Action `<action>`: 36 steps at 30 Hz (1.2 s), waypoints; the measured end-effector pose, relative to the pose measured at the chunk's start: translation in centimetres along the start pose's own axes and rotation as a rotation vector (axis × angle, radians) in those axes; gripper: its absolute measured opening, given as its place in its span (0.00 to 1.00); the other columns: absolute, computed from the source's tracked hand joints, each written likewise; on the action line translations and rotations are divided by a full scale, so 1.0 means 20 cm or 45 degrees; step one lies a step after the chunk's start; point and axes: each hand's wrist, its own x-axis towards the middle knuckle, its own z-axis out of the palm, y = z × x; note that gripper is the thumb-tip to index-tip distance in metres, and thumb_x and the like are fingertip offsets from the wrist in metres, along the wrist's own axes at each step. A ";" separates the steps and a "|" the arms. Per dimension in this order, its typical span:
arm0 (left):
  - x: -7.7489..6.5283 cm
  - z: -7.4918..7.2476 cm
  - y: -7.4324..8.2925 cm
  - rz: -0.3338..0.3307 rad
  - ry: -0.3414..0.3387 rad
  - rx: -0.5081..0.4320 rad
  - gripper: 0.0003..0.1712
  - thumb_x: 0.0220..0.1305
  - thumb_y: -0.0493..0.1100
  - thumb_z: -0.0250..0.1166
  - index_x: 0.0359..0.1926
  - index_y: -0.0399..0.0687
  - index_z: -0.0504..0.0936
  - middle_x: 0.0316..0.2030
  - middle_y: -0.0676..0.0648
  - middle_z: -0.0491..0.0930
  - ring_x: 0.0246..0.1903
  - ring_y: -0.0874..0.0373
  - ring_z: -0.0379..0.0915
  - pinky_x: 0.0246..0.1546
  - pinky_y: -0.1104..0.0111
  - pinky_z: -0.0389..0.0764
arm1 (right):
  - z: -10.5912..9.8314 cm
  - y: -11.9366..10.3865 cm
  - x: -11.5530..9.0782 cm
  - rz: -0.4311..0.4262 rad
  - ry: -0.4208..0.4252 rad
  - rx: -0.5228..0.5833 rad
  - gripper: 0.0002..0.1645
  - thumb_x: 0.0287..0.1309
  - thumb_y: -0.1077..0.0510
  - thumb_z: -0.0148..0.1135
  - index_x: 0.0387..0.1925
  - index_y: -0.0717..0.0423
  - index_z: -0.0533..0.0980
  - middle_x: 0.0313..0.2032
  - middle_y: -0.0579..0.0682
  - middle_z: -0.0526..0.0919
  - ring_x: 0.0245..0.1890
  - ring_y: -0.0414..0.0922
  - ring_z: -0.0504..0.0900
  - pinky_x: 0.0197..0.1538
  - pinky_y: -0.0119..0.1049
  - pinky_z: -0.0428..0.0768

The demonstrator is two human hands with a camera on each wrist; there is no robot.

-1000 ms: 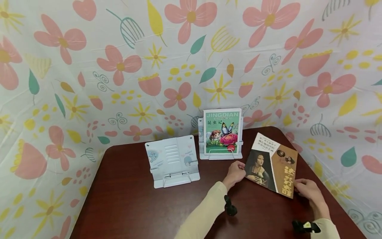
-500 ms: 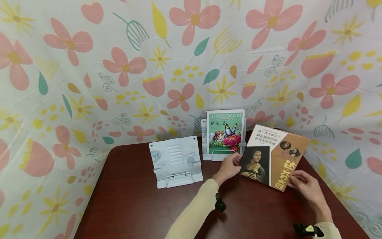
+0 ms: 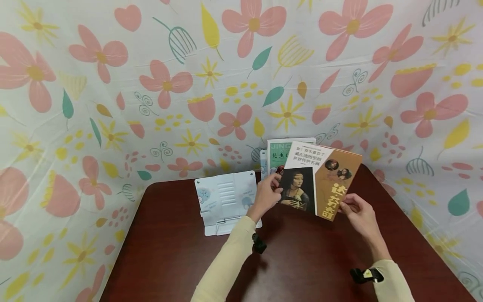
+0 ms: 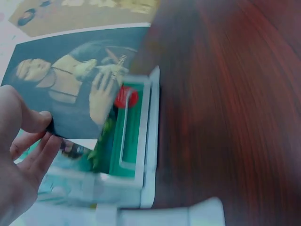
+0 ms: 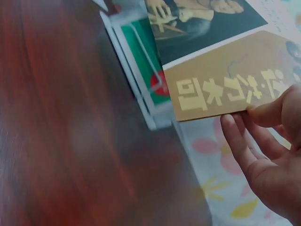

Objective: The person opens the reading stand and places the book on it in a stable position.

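Both hands hold a brown and white book (image 3: 315,180) with a painted portrait on its cover, tilted and raised over the table. The left hand (image 3: 268,193) pinches its left edge between thumb and fingers, as the left wrist view shows at the dark picture (image 4: 70,89). On the opposite side the right hand (image 3: 358,213) pinches the right edge near the lower corner; the gold lettering (image 5: 225,92) lies beside those fingertips in the right wrist view. Behind the raised book, a green book (image 3: 277,155) on a bookstand is partly hidden.
A white bookstand (image 3: 226,197) with no book on it stands left of the hands, its wire ledge at the front. The dark red table (image 3: 170,260) spreads in front, and a flowered cloth (image 3: 226,84) hangs behind it.
Both hands have lifted the portrait book off the table and carried it left, so it now overlaps the green book. The head view has shifted slightly.
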 end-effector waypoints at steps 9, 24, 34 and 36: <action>-0.03 -0.24 -0.05 0.133 0.178 0.212 0.11 0.60 0.30 0.67 0.43 0.45 0.81 0.34 0.47 0.82 0.33 0.59 0.79 0.36 0.73 0.80 | 0.25 -0.14 0.10 -0.120 0.168 -0.108 0.05 0.64 0.68 0.64 0.41 0.63 0.80 0.37 0.62 0.85 0.33 0.23 0.80 0.34 0.16 0.78; -0.16 -0.61 -0.22 0.008 0.353 0.222 0.07 0.60 0.31 0.71 0.39 0.42 0.84 0.31 0.45 0.84 0.31 0.54 0.82 0.34 0.67 0.84 | 0.59 -0.35 0.24 -0.244 0.051 -0.097 0.06 0.61 0.70 0.65 0.39 0.62 0.81 0.34 0.59 0.87 0.33 0.35 0.82 0.35 0.14 0.74; -0.27 -0.76 -0.32 0.004 0.571 0.165 0.10 0.56 0.27 0.72 0.40 0.37 0.86 0.34 0.41 0.83 0.33 0.49 0.84 0.36 0.61 0.87 | 0.81 -0.47 0.30 -0.265 -0.034 -0.077 0.07 0.64 0.67 0.65 0.43 0.61 0.82 0.39 0.59 0.88 0.41 0.55 0.88 0.42 0.35 0.82; -0.29 -0.79 -0.34 -0.015 0.589 0.165 0.10 0.57 0.27 0.72 0.40 0.38 0.86 0.34 0.41 0.82 0.33 0.49 0.84 0.37 0.62 0.87 | 0.85 -0.47 0.31 -0.277 -0.044 -0.088 0.06 0.64 0.67 0.65 0.43 0.61 0.82 0.39 0.59 0.88 0.41 0.54 0.87 0.42 0.38 0.82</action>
